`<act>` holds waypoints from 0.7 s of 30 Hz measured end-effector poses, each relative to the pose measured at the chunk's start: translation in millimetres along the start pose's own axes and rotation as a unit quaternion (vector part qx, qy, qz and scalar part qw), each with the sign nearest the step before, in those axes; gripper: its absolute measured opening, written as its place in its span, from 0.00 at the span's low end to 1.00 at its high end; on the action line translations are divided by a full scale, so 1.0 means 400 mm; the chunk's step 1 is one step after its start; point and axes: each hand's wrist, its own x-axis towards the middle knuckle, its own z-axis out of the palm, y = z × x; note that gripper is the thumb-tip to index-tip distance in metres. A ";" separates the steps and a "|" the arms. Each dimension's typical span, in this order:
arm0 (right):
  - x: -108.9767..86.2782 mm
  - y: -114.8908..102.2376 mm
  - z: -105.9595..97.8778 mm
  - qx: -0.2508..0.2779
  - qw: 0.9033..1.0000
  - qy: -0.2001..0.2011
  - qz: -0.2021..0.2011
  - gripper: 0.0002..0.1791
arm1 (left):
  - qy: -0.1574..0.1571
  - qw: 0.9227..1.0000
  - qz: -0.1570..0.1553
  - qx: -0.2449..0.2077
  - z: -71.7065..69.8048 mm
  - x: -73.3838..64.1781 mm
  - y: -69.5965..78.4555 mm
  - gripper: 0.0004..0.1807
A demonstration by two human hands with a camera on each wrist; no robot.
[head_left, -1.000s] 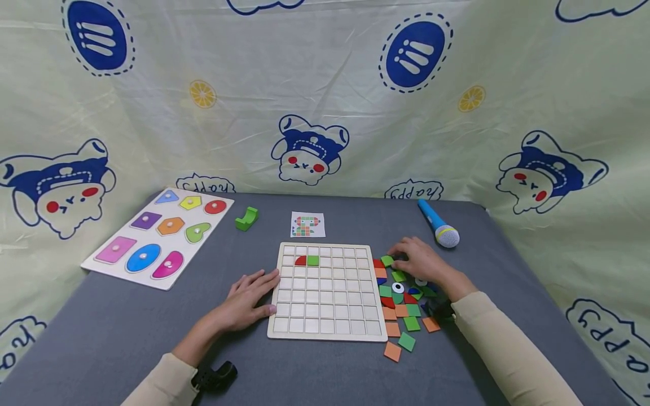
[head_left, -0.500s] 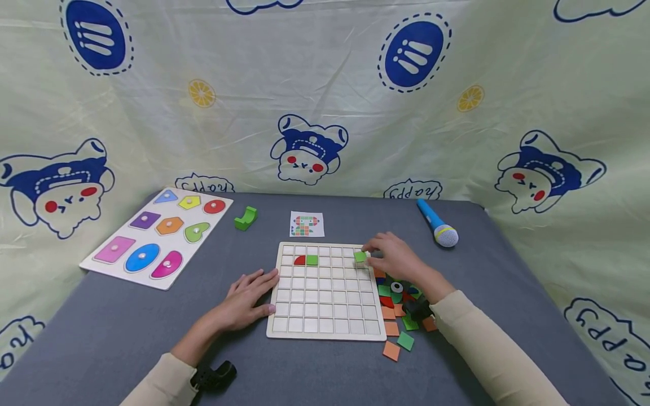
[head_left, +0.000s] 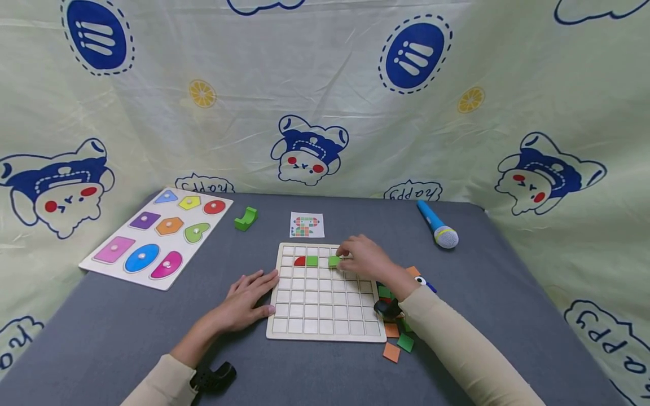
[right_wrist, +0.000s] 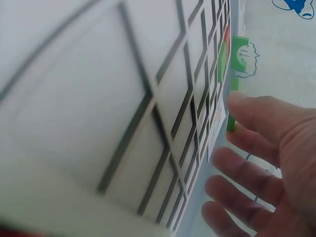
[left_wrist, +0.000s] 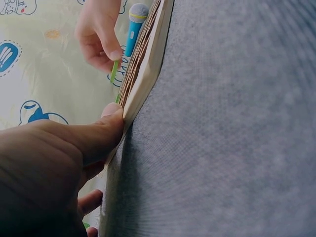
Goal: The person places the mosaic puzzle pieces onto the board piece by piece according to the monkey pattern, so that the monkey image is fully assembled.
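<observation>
My right hand [head_left: 369,260] pinches a green square tile [head_left: 333,261] between thumb and finger, above the upper part of the white grid board [head_left: 325,296]. In the right wrist view the held tile [right_wrist: 232,121] stands on edge, apart from the board. A red curved piece [head_left: 300,261] and another green square [head_left: 312,261] sit side by side in the grid's second row. My left hand [head_left: 244,304] rests against the board's left edge with its fingers extended. The left wrist view has its thumb [left_wrist: 111,121] on the rim.
Loose coloured tiles [head_left: 391,352] lie right of the board, partly hidden by my right arm. Behind the board is a small pattern card [head_left: 307,225]. A blue toy microphone [head_left: 438,225], a green curved block [head_left: 246,219] and a shape puzzle board [head_left: 109,265] lie further out.
My right hand has picked the green tile from the loose pieces and carried it left over the board, towards the red and green pieces. My left hand has stayed put.
</observation>
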 end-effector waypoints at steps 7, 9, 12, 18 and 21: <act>0.035 -0.018 0.015 -0.017 1.000 -0.012 0.010 0.10 | -0.003 1.000 -0.004 -0.002 0.005 0.002 0.000 0.36; 0.042 -0.022 0.018 -0.015 1.000 -0.016 0.012 0.10 | -0.001 1.000 -0.003 -0.002 0.006 0.002 -0.001 0.36; 0.048 -0.026 0.023 -0.013 1.000 -0.017 0.018 0.10 | 0.000 1.000 -0.002 -0.002 0.006 0.001 -0.002 0.36; 0.051 -0.034 0.030 -0.022 0.999 -0.010 0.024 0.10 | 0.001 1.000 0.000 0.001 0.003 -0.001 -0.001 0.36; 0.051 -0.038 0.030 -0.024 0.999 -0.011 0.025 0.11 | -0.001 1.000 0.000 -0.001 0.001 -0.001 0.000 0.36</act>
